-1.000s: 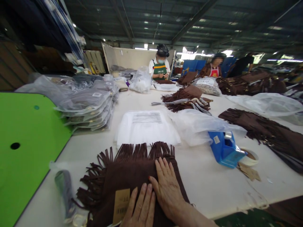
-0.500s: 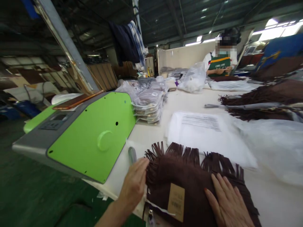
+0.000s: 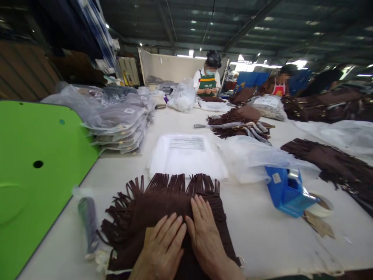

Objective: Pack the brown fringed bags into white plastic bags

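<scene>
The brown fringed piece (image 3: 163,204) lies flat on the white table (image 3: 256,241), on the near side of the white folded stack (image 3: 188,157). Its top fringe reaches right up to the stack, but I can't tell if they touch.

The left hand (image 3: 163,243) has just moved. Half a second ago it was at the piece's left edge, and the tan tag (image 3: 148,234) was easy to see. Now this hand lies on top of the tag and hides most of it. It is open, with its fingers straight and close together, and it grips nothing. The right hand (image 3: 204,232) is open and flat too. It was on the piece then, and it is on it now, just beside the left one.

So both hands are now on the piece together. To me, that looks like pressing or smoothing it.

The green machine (image 3: 17,151) is left of the white stack, and the blue tape holder (image 3: 287,196) is to the right of that stack, a bit nearer.
</scene>
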`<action>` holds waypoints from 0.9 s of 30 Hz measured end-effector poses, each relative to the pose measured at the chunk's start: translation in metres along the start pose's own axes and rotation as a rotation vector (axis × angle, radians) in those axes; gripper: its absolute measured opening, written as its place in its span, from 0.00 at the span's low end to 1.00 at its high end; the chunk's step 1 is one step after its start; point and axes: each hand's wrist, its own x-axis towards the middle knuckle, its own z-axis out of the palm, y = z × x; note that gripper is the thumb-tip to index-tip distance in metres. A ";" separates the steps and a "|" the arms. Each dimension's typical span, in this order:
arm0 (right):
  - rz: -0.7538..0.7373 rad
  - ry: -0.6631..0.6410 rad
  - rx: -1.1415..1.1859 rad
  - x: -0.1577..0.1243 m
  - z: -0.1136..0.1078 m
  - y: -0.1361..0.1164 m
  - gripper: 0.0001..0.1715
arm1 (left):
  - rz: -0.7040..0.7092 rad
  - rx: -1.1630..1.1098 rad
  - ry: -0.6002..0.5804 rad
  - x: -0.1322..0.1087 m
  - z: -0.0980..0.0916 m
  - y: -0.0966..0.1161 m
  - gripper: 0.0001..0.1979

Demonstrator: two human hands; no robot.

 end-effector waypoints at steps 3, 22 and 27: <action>-0.064 0.025 0.129 0.004 -0.013 -0.003 0.26 | -0.011 0.001 -0.022 -0.001 0.004 -0.001 0.17; 0.092 0.154 -0.013 -0.024 -0.041 0.051 0.13 | -0.020 0.029 -0.137 -0.001 -0.010 0.003 0.19; 0.017 0.149 -0.049 -0.013 -0.041 0.042 0.11 | -0.004 0.070 -0.258 0.001 -0.017 0.004 0.21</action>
